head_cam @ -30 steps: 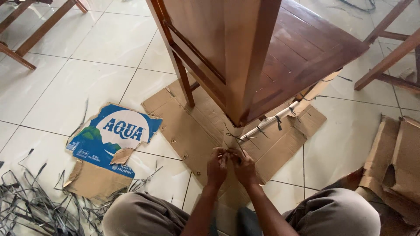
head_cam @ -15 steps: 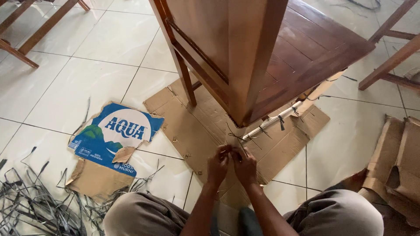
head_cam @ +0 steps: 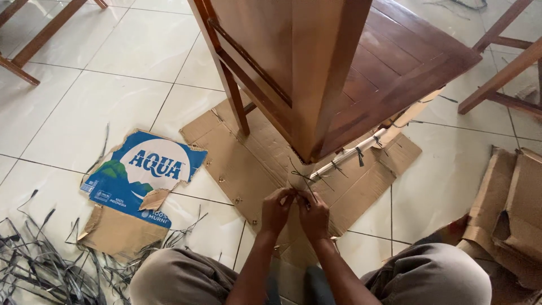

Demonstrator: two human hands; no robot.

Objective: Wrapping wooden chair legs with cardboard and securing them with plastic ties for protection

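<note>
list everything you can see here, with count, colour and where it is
wooden chair: one, reddish brown, standing on the cardboard at centre
flat cardboard sheet: one, plain brown, on the floor under the chair
thin dark strap: one, dark grey, around the wrapped chair leg, at the fingertips
wrapped chair rail: one, pale cardboard tied with dark straps, low under the seat
torn printed cardboard piece: one, blue and white, floor at left
pile of loose strap strips: many, dark grey, bottom left
folded cardboard stack: one, brown, right edge
other wooden furniture legs: a few, brown, top corners
tiled floor: white
left hand: pinching the strap
right hand: pinching the strap
</note>
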